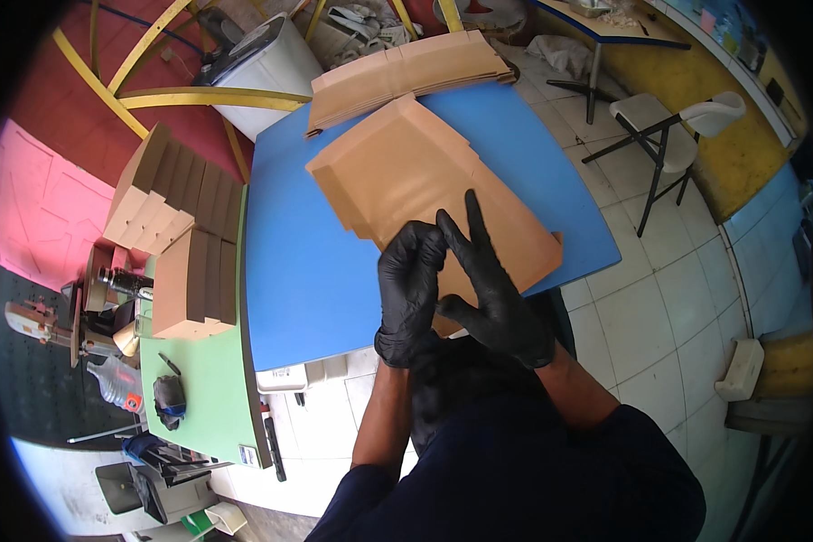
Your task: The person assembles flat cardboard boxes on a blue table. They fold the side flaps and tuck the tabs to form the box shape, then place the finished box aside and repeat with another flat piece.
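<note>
Both of my hands wear black gloves and are raised over the near part of an open cardboard box (415, 172), which lies on the blue table (289, 271). My left hand (409, 285) is closed, its fingers pinched against a finger of the black glove on my right hand (497, 303). The right hand is open, with one finger stretched forward and the thumb apart. The brown box has raised side walls and a smooth inside; its near edge is partly hidden behind my hands.
Flat cardboard sheets (406, 77) are stacked at the table's far edge. To the left, folded boxes (194, 280) stand on a green table (212, 379) with a dark bundle (168, 402). A folding chair (664, 144) stands on the tiled floor at right.
</note>
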`<state>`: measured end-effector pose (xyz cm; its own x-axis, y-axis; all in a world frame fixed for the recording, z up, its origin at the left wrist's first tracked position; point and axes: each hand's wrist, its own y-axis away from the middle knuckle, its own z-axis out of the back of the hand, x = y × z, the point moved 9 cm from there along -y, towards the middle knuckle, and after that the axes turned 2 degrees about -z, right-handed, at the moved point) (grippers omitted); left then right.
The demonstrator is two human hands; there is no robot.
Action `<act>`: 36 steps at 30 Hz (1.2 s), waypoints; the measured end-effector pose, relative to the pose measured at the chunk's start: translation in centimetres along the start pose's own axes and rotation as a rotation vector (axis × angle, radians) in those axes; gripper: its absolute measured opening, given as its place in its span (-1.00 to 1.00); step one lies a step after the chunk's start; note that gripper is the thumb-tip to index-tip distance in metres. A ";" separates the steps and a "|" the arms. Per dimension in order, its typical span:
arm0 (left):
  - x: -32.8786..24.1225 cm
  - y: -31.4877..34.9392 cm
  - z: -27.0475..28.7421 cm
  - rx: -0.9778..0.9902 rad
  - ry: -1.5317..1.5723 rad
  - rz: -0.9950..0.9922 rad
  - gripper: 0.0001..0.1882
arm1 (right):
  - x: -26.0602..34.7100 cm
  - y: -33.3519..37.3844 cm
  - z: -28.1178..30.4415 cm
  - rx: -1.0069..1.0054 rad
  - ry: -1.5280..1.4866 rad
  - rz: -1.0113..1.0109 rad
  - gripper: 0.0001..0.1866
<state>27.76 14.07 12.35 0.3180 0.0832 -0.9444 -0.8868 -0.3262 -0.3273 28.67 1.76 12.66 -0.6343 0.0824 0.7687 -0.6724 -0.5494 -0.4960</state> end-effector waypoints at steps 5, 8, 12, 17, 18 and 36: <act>1.1 -0.2 0.7 -0.023 -0.032 0.102 -0.89 | -0.6 -0.9 0.0 -0.009 0.744 -0.044 -0.10; 1.9 -0.3 0.4 -0.015 0.003 0.132 -0.81 | -0.9 -1.2 -0.3 0.003 0.915 -0.073 -0.14; 2.7 -0.6 0.7 -0.027 0.000 0.073 -0.78 | -1.2 -1.1 -0.8 0.007 0.925 -0.093 -0.14; 4.3 -0.5 1.1 -0.012 -0.028 0.094 -0.78 | -1.8 -1.1 -1.3 0.025 1.091 -0.073 -0.14; 4.4 -0.5 1.3 -0.018 -0.033 0.096 -0.79 | -1.9 -1.2 -1.4 0.024 1.135 -0.061 -0.15; 6.1 0.0 1.4 -0.026 0.098 0.218 -0.79 | -3.5 -1.8 -0.6 -0.025 1.230 -0.010 -0.16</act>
<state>29.24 15.90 6.52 0.1519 -0.0832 -0.9849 -0.9295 -0.3507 -0.1137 31.87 2.95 10.64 -0.5569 0.8228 -0.1135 -0.6782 -0.5294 -0.5098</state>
